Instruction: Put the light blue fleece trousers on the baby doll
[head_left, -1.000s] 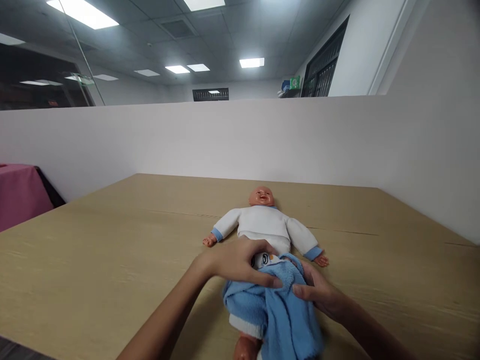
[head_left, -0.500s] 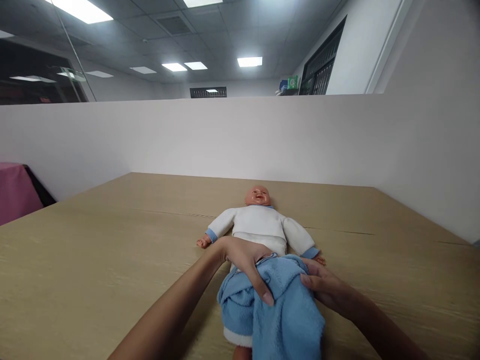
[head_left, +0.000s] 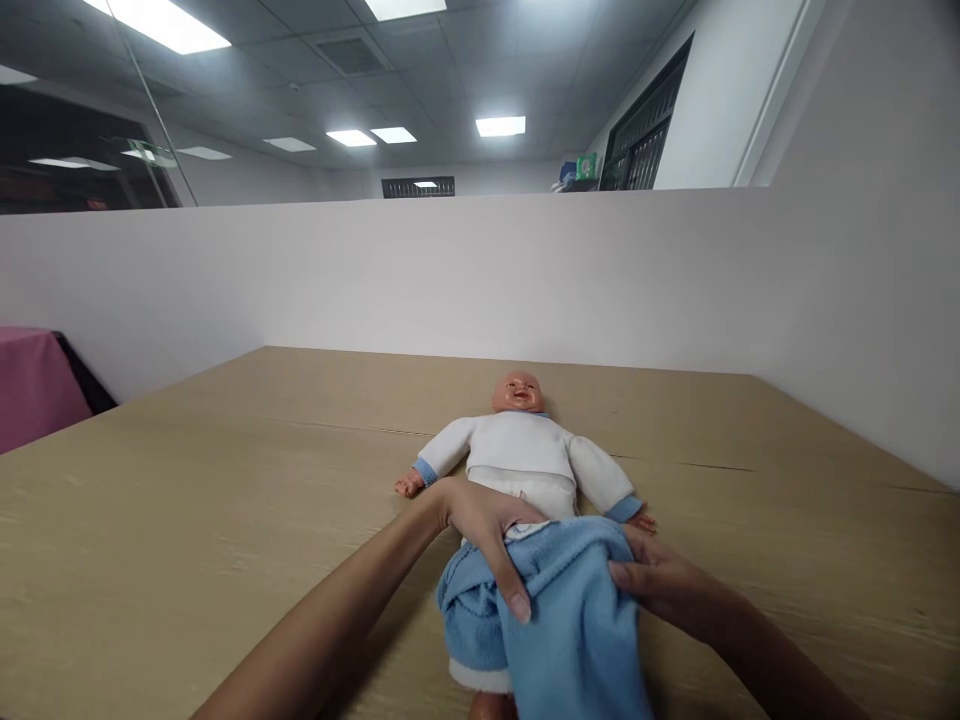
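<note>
A baby doll in a white top with blue cuffs lies on its back, its head toward the far side of the table. Light-blue fleece pants with a white hem cover its lower body, and part of a foot or leg shows below one hem. At the waist, my left hand grips the pants, thumb outside and fingers hidden under the fabric. My right hand pinches the waistband's right side, thumb on the outer face. A small patch of white cloth shows at the waistband between the hands.
The doll lies on a wide wood-coloured table with thin seams. A white partition wall stands behind it. Pink cloth covers something at the far left.
My right hand has drawn the waistband slightly outward and to the right, so the fabric looks tauter. My left thumb has shifted a little left.
</note>
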